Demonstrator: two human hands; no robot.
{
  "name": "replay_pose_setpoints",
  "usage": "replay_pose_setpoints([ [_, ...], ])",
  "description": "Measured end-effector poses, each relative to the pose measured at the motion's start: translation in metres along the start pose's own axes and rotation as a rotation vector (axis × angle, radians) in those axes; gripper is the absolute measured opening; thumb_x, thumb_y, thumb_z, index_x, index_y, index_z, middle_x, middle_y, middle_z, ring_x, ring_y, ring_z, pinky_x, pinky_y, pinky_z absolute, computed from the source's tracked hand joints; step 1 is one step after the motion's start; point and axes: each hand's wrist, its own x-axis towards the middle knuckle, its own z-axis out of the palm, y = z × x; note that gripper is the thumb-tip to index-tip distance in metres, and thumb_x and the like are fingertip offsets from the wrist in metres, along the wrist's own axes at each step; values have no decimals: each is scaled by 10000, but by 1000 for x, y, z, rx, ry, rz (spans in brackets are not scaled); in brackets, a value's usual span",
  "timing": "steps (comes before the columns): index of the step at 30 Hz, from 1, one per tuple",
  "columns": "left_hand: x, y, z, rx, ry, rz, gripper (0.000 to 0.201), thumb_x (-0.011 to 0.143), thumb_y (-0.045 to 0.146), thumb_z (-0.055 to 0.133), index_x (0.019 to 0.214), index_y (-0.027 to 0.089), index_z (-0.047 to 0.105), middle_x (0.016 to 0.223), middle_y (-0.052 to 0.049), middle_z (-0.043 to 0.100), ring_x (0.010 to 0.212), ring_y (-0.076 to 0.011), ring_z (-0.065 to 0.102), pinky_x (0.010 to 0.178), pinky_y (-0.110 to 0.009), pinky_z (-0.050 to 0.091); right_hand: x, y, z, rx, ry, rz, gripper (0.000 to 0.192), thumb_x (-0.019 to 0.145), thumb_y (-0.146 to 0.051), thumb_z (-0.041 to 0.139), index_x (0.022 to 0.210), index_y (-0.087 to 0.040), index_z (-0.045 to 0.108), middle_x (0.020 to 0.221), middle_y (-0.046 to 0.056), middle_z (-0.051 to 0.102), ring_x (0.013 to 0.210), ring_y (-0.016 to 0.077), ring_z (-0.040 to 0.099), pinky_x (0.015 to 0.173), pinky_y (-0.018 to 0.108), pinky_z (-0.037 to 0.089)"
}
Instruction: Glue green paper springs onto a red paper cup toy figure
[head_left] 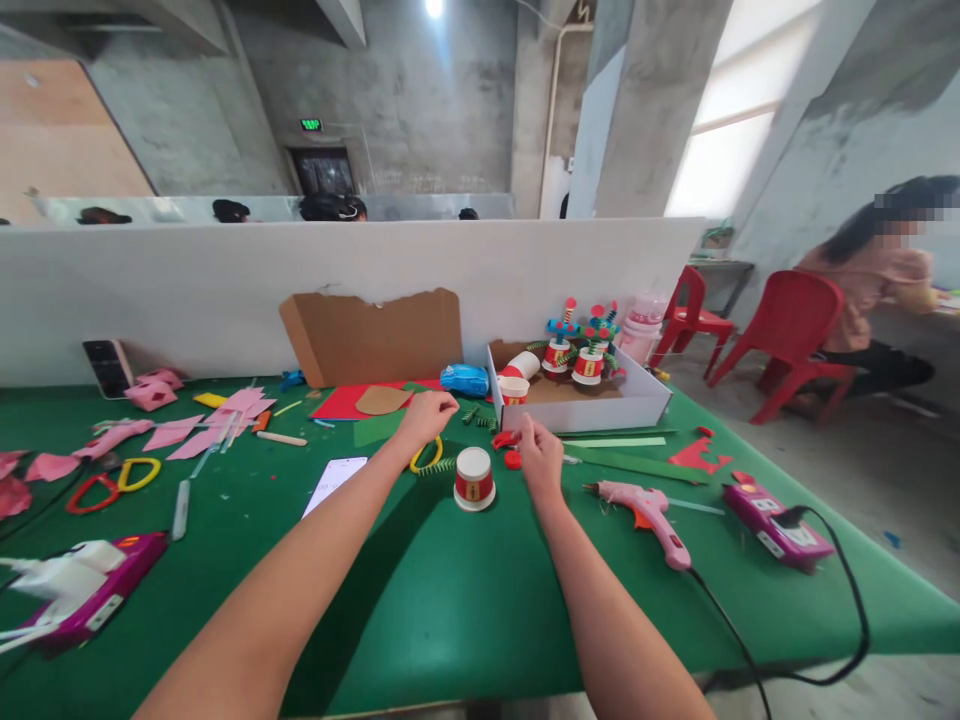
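The person's right hand (541, 455) is closed in a pinch on a small red piece (505, 439) low over the green table (465, 590), just beyond the upturned paper cup (474, 478); the left hand (427, 415) hovers loosely curled near a yellow loop (424, 457), and what it grips, if anything, cannot be told. The cup looks light, thin-walled and easily crushed, best taken by its rim or base; the red piece looks soft and pliable. The table is cluttered with a pink glue gun (651, 510), scissors (112, 480) and paper scraps, in a bare concrete room with red chairs (795, 330).
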Motion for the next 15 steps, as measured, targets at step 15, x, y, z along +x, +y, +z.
replay_pose_setpoints([
  [15, 30, -9, 30, -119, -41, 79, 121, 641, 145, 620, 736, 193, 677, 677, -50, 670, 652, -201, 624, 604, -271, 473, 0, 4, -2, 6, -41, -38, 531, 903, -567, 347, 587, -204, 570, 567, 31, 643, 551, 159, 557, 561, 248, 404],
])
